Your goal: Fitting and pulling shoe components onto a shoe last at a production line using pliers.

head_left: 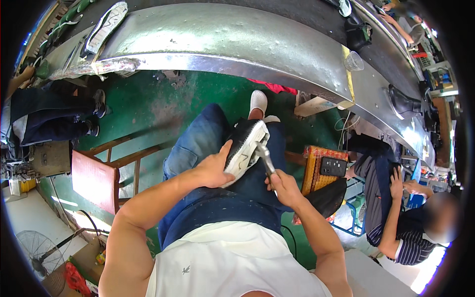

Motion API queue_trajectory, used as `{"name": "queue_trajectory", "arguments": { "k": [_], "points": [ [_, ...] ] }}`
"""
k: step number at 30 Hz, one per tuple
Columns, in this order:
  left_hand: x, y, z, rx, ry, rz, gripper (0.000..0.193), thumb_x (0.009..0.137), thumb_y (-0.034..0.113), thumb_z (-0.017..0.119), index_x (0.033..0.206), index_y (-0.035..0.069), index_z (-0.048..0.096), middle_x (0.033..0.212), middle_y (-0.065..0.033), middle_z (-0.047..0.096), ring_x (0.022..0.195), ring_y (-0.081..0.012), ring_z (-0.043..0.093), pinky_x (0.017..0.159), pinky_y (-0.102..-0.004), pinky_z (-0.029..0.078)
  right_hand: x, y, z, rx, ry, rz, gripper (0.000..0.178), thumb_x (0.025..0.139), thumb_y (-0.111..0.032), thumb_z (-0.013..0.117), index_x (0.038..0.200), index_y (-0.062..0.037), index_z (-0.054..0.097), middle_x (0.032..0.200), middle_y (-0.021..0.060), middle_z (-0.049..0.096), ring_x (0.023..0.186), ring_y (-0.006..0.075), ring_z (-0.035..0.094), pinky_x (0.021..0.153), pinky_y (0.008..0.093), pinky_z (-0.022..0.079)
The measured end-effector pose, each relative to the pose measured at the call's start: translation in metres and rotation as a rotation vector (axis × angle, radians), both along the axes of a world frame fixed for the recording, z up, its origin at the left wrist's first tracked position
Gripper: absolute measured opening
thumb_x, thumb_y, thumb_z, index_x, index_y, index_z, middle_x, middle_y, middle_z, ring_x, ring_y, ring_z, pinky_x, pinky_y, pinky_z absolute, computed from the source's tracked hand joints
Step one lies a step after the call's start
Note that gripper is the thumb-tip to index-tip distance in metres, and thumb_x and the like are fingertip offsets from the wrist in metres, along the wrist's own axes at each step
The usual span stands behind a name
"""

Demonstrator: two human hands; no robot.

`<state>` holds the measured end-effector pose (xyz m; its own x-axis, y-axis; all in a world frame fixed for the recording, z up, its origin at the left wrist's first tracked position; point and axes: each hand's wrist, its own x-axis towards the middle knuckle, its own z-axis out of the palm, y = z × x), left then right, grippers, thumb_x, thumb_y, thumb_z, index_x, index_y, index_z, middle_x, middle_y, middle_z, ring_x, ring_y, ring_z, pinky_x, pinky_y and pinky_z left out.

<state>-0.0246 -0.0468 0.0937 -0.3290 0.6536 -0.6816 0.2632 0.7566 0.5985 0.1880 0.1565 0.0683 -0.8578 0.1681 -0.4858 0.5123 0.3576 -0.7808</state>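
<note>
A black shoe upper with a whitish underside (242,157) rests sole-up on my lap, tilted with one end toward the bench. My left hand (214,169) is wrapped around its near left side, the thumb along the near end. In my right hand (285,188) is a pair of metal pincers (265,157), gripped by the handles. Their head lies at the right edge of the shoe's underside; whether the jaws bite on the material cannot be made out.
A long metal-edged bench (208,34) runs across the front, bearing a pale-soled shoe (105,28), black shoes (357,32) and a clear cup (354,61). A wooden stool (96,180) stands at left. A phone (333,167) lies on a woven seat at right, near a seated co-worker (413,232).
</note>
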Motion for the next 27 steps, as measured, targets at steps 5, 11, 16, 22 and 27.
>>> {"name": "queue_trajectory", "arguments": {
  "k": [5,11,16,22,27],
  "points": [
    [-0.039,-0.006,0.058,0.547,0.326,0.036,0.076,0.076,0.01,0.08,0.143,0.003,0.044,0.116,-0.0261,0.07,0.103,-0.0354,0.072,0.092,-0.0396,0.056,0.045,-0.002,-0.016,-0.279,0.082,-0.419,0.044,0.11,-0.036,0.042,0.117,0.0039,0.059,0.094,0.0078,0.068,0.078,0.0135,0.065,0.072,0.0289,0.052],
    [-0.059,0.046,0.104,0.862,-0.15,0.191,0.071,0.079,0.004,0.086,0.137,0.003,0.044,0.104,-0.011,0.07,0.095,-0.0141,0.066,0.082,-0.0306,0.055,0.06,-0.002,-0.008,-0.33,0.016,-0.523,0.035,0.107,-0.028,0.053,0.118,0.0045,0.059,0.093,0.0072,0.068,0.079,0.013,0.066,0.072,0.0278,0.052],
    [-0.059,0.092,0.007,0.489,-0.252,0.199,0.056,0.09,0.04,0.08,0.118,-0.006,0.063,0.105,-0.0102,0.068,0.09,-0.0126,0.062,0.079,-0.0304,0.054,0.067,-0.002,-0.01,-0.175,-0.045,-0.39,0.03,0.097,-0.022,0.064,0.115,0.0016,0.062,0.086,0.006,0.069,0.078,0.0135,0.066,0.072,0.0296,0.053],
    [-0.045,0.087,-0.026,0.437,-0.151,0.421,0.066,0.096,0.05,0.069,0.13,-0.006,0.06,0.114,-0.0169,0.07,0.1,-0.0205,0.068,0.085,-0.0325,0.054,0.075,-0.006,-0.005,-0.107,-0.057,-0.382,0.032,0.096,-0.025,0.066,0.114,0.0009,0.062,0.084,0.0067,0.069,0.08,0.0162,0.067,0.074,0.0328,0.053],
    [-0.085,0.049,0.02,0.901,-0.713,0.744,0.05,0.098,0.047,0.065,0.116,0.001,0.065,0.096,-0.0126,0.074,0.081,-0.0225,0.073,0.076,-0.036,0.062,0.055,-0.003,0.017,-0.11,-0.047,-0.313,0.037,0.095,-0.03,0.068,0.114,0.0006,0.061,0.085,0.0071,0.069,0.082,0.0166,0.067,0.075,0.0344,0.053]
  ]
}}
